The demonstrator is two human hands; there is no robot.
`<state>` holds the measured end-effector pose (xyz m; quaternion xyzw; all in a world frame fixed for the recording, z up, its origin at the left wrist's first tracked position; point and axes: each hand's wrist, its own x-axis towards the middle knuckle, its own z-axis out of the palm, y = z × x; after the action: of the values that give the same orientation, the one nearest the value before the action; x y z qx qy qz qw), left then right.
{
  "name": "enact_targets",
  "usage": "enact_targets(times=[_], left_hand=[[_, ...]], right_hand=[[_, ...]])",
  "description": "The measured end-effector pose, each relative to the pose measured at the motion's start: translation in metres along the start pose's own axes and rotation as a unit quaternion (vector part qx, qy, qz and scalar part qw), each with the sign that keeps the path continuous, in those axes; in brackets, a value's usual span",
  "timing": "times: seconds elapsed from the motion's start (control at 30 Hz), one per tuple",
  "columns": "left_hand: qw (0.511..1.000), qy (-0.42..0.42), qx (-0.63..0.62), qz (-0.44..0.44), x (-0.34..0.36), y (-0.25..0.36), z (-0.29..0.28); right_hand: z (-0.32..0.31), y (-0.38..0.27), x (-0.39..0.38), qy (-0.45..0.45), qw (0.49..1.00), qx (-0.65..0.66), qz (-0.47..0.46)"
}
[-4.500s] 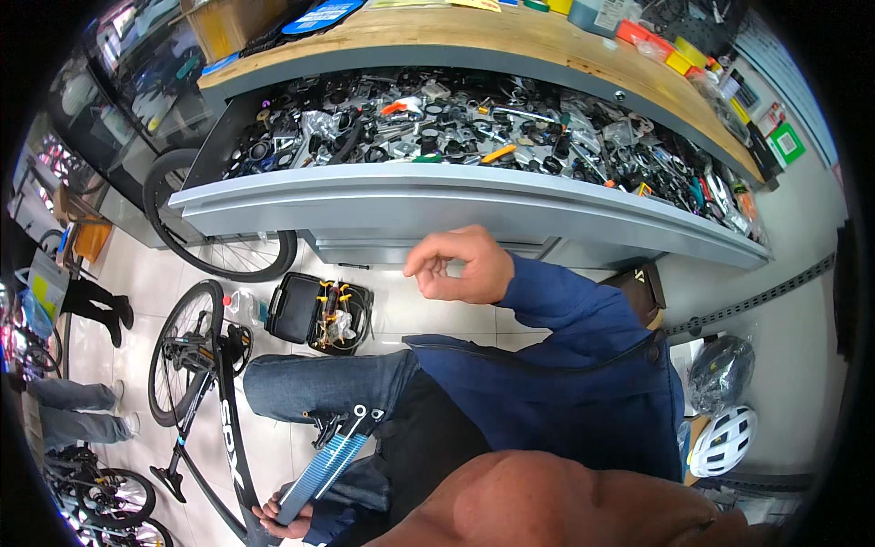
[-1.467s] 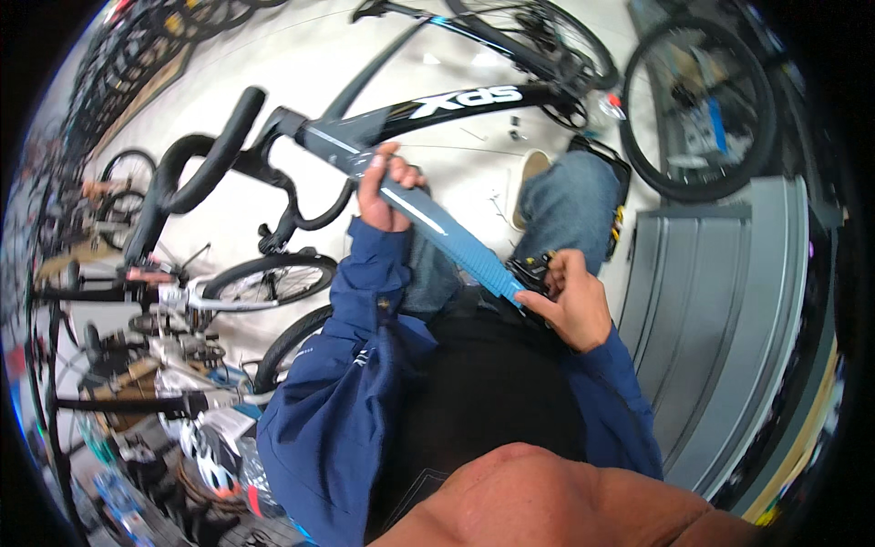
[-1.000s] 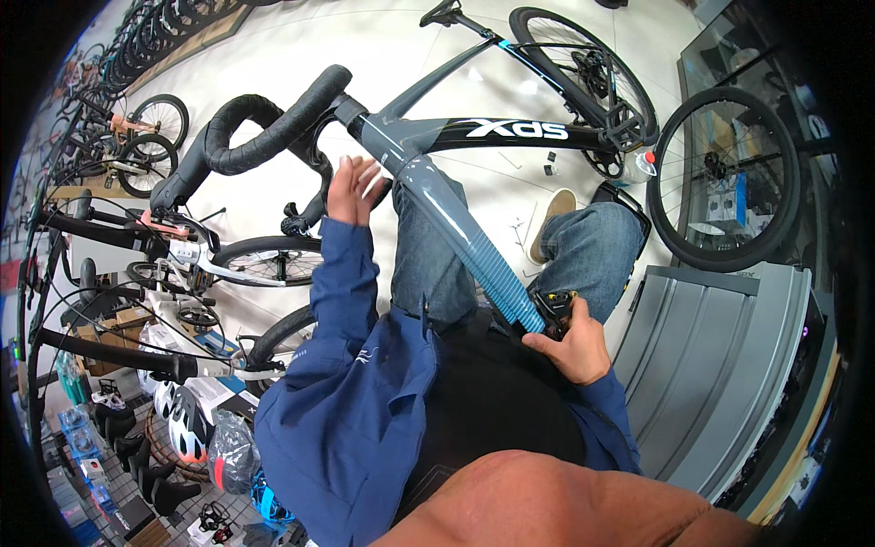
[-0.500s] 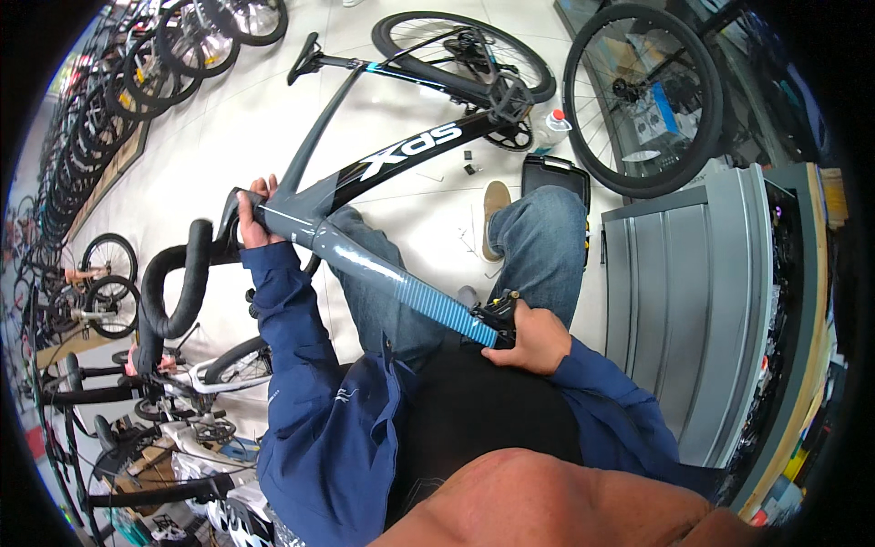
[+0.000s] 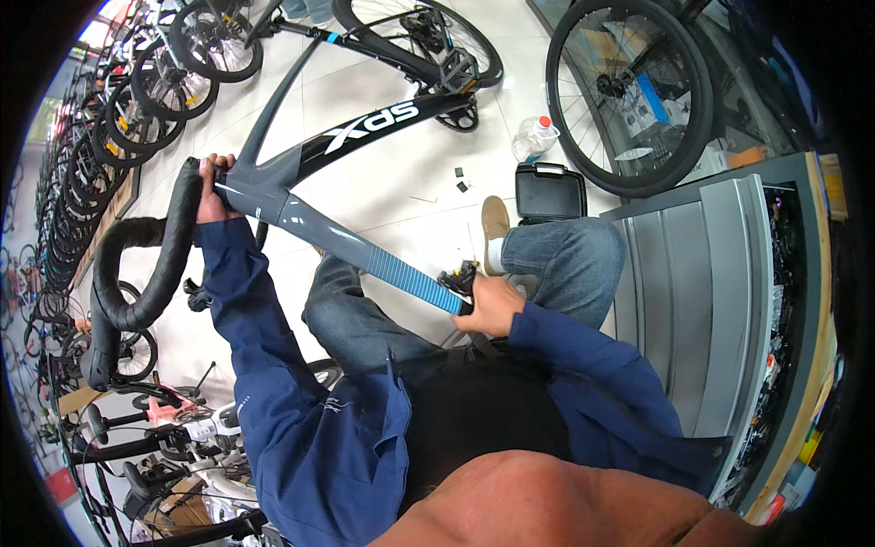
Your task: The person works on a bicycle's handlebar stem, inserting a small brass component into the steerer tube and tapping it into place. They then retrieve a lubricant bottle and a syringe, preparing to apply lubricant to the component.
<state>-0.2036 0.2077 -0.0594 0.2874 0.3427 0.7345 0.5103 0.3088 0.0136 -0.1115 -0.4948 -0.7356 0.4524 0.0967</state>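
Note:
My left hand (image 5: pixel 215 190) is closed around the bike's front end, where the handlebar stem meets the grey head tube, beside the black taped drop handlebar (image 5: pixel 138 311). My right hand (image 5: pixel 488 303) grips the lower end of the grey fork (image 5: pixel 328 239) with light-blue stripes, by a small black brake caliper (image 5: pixel 456 276). The fork slants across my jeans-clad legs. The black-and-grey frame (image 5: pixel 301 157) extends away to the top, with its rear wheel (image 5: pixel 492 68) attached.
A loose wheel (image 5: pixel 699 109) leans by a glass case. An open black case (image 5: pixel 550 187), a plastic bottle (image 5: pixel 533 137) and small parts lie on the floor. A grey drawer unit (image 5: pixel 684 310) stands right; parked bikes (image 5: pixel 146 87) line the left. Someone's legs show at the top (image 5: pixel 310 11).
My gaze has turned from the drawer down to the bike. My left hand let go of the fork, regripped at the stem and moved up-left with the bike's front end.

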Motion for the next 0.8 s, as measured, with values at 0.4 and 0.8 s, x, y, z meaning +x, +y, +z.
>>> enact_targets(times=[0.4,0.8], left_hand=[[0.918,0.015,0.384,0.097,0.045,-0.01,0.075],[0.865,-0.053,0.46,0.192,0.034,-0.05,0.138]], right_hand=[[0.129,0.072,0.178,-0.069,0.996,0.049,0.013],[0.219,0.105,0.326,0.008,0.99,0.137,-0.03]])
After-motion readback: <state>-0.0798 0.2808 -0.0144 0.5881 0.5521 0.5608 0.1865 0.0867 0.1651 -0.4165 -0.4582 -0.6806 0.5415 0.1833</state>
